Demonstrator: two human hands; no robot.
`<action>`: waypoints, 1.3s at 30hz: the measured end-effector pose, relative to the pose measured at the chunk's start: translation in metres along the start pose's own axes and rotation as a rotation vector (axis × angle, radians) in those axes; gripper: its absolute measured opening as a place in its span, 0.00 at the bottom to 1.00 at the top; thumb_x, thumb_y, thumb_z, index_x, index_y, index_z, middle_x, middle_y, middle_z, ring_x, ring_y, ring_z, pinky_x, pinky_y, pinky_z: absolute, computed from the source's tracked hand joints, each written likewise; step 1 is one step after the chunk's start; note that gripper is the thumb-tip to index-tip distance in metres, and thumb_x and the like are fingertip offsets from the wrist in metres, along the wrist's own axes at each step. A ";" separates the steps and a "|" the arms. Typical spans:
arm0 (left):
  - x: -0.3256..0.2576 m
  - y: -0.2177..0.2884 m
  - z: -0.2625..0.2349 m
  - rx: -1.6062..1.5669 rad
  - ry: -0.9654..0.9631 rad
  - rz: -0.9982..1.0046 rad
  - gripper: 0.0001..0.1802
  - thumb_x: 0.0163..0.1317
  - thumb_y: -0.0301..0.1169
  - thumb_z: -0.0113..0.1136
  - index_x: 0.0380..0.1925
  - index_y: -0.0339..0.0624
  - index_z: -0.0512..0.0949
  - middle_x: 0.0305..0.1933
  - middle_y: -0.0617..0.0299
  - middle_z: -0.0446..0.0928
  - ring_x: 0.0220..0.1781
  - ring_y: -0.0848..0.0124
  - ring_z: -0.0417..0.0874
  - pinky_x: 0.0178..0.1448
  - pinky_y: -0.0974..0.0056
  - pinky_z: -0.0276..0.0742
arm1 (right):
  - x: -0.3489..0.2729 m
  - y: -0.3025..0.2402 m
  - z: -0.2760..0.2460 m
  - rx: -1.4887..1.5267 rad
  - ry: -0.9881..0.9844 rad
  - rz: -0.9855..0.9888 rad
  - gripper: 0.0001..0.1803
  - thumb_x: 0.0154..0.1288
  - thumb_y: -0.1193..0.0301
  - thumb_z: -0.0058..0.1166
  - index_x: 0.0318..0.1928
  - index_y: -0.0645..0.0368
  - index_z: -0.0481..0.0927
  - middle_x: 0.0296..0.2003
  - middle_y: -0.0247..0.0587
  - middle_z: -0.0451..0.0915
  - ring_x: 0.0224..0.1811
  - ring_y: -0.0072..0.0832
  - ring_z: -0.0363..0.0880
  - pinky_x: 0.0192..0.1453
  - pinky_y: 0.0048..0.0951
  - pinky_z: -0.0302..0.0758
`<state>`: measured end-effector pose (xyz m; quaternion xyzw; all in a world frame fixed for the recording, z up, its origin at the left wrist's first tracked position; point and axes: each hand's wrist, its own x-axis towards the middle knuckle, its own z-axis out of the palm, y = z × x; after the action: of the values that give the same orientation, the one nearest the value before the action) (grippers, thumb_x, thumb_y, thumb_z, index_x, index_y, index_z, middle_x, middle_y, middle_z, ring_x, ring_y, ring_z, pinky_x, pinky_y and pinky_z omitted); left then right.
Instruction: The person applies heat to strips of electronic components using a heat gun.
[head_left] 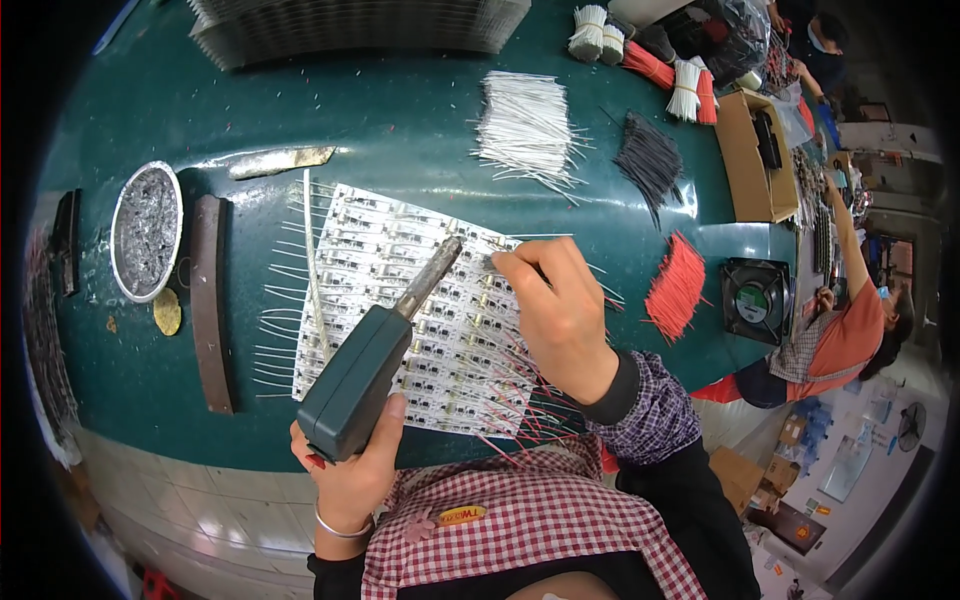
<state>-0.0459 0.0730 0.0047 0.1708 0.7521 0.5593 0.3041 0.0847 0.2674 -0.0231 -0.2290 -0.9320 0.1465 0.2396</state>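
Item: circuit panel (pixel 400 300), flat on table (pixel 420 130), mid-front.
Your left hand (pixel 350 470): clenched on soldering gun (pixel 370 370), tip on panel's far edge.
Your right hand (pixel 555 310): pinching lead beside tip.
Risk: fingers near the tip — burn; a slip may bridge joints.

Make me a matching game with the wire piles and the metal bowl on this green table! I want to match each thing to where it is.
Things:
1. white wires
2. black wires
3. red wires
4. metal bowl

Places:
A. far left side of the table, beside a long dark bar
B. next to the small black fan at the right edge
C. top middle, beyond the panel of circuit boards
D. between the white pile and the cardboard box

Pairs: 1-C, 2-D, 3-B, 4-A
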 end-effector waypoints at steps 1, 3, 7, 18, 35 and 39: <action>-0.001 0.000 -0.001 -0.003 -0.006 -0.038 0.09 0.52 0.26 0.75 0.32 0.38 0.85 0.30 0.64 0.81 0.28 0.75 0.77 0.35 0.69 0.71 | 0.000 -0.001 0.000 0.015 -0.005 -0.007 0.17 0.49 0.82 0.55 0.44 0.66 0.79 0.37 0.44 0.75 0.39 0.39 0.75 0.40 0.33 0.75; -0.003 -0.002 -0.003 0.041 -0.011 -0.016 0.09 0.52 0.26 0.75 0.33 0.38 0.85 0.30 0.65 0.81 0.28 0.75 0.77 0.36 0.68 0.72 | -0.002 0.002 0.001 0.019 -0.018 -0.013 0.17 0.49 0.82 0.55 0.44 0.67 0.79 0.37 0.44 0.75 0.39 0.39 0.75 0.39 0.33 0.75; -0.005 -0.007 -0.005 0.104 -0.025 0.070 0.11 0.52 0.26 0.75 0.35 0.36 0.85 0.34 0.63 0.81 0.32 0.73 0.79 0.40 0.68 0.74 | -0.001 0.000 0.002 0.006 -0.052 -0.021 0.17 0.49 0.82 0.55 0.44 0.67 0.79 0.37 0.44 0.75 0.39 0.38 0.75 0.39 0.32 0.75; -0.010 -0.015 -0.010 0.143 -0.079 0.075 0.14 0.52 0.24 0.75 0.39 0.33 0.83 0.45 0.56 0.79 0.44 0.67 0.80 0.51 0.64 0.77 | -0.002 -0.004 0.004 0.001 -0.065 -0.012 0.17 0.49 0.82 0.55 0.44 0.67 0.79 0.37 0.43 0.73 0.39 0.38 0.74 0.39 0.32 0.75; -0.002 -0.005 -0.005 0.047 -0.091 0.185 0.10 0.53 0.22 0.71 0.35 0.33 0.82 0.33 0.60 0.81 0.29 0.76 0.78 0.33 0.70 0.73 | -0.002 -0.006 0.004 -0.008 -0.087 -0.004 0.17 0.50 0.82 0.54 0.44 0.68 0.79 0.37 0.44 0.72 0.39 0.38 0.74 0.39 0.32 0.74; -0.010 -0.011 -0.008 0.122 -0.026 0.094 0.10 0.53 0.24 0.73 0.35 0.35 0.83 0.32 0.62 0.82 0.27 0.75 0.78 0.32 0.70 0.72 | -0.002 -0.007 0.004 -0.021 -0.079 -0.008 0.16 0.50 0.82 0.54 0.43 0.68 0.79 0.37 0.44 0.72 0.39 0.38 0.73 0.38 0.32 0.74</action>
<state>-0.0424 0.0573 -0.0018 0.2313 0.7718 0.5238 0.2764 0.0819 0.2602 -0.0246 -0.2218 -0.9431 0.1449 0.2010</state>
